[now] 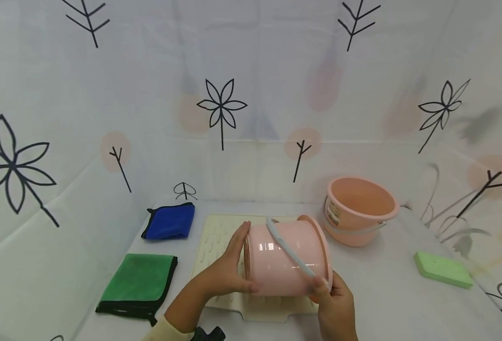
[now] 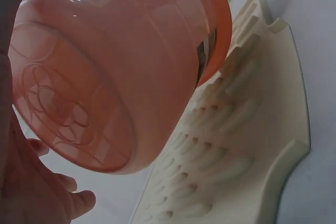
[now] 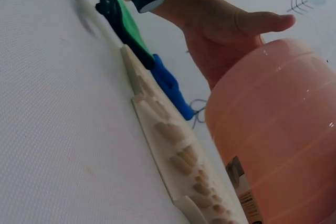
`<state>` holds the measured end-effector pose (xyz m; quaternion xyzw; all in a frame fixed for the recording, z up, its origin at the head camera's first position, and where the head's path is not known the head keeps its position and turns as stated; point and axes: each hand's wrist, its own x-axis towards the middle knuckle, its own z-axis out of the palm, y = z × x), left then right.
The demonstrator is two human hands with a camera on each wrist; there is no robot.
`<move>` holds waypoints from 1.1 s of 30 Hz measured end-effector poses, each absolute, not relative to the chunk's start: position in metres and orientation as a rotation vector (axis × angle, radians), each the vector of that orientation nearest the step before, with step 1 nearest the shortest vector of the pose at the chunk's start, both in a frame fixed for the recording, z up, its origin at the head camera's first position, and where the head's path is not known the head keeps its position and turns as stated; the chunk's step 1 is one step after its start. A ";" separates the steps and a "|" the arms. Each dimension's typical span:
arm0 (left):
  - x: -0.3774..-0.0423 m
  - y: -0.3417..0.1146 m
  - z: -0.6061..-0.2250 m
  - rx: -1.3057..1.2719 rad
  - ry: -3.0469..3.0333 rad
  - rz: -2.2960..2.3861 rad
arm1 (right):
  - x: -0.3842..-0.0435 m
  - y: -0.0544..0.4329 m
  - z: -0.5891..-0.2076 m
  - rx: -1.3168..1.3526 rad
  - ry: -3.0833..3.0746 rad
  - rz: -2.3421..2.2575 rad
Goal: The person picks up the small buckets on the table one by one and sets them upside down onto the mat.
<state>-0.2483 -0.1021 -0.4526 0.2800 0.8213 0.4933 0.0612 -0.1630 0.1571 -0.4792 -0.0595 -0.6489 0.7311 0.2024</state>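
A small pink bucket (image 1: pixel 287 270) lies on its side in the air, over a cream ribbed washboard (image 1: pixel 216 237). Its pale grey handle (image 1: pixel 291 253) crosses the body slantwise. At the bucket's base my left hand (image 1: pixel 218 279) rests with thumb and fingers spread wide; the left wrist view shows the fingers (image 2: pixel 73 203) loosely extended beside the base. My right hand (image 1: pixel 338 308) grips the rim at the other end, thumb on the near side by the handle. Its other fingers are mostly hidden. A label (image 3: pixel 244 192) shows on the bucket's lower side.
Another pink bucket (image 1: pixel 357 227) stands upright at the back right. A light green sponge (image 1: pixel 442 270) lies on the right. On the left are a folded blue cloth (image 1: pixel 169 221) and a green cloth (image 1: pixel 137 277) with black edging. A patterned white curtain (image 1: pixel 255 175) hangs behind.
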 end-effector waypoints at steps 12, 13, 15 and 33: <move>-0.246 -0.093 -0.452 0.861 2.503 1.512 | -0.161 0.157 -0.478 -0.102 -1.878 2.003; -0.246 -0.093 -0.452 0.874 2.508 1.514 | -0.161 0.157 -0.478 -0.096 -1.883 2.000; -0.245 -0.092 -0.451 0.899 2.529 1.513 | -0.161 0.158 -0.478 -0.083 -1.892 1.993; -0.241 -0.097 -0.444 0.883 2.611 1.558 | -0.168 0.185 -0.488 0.510 -2.068 1.840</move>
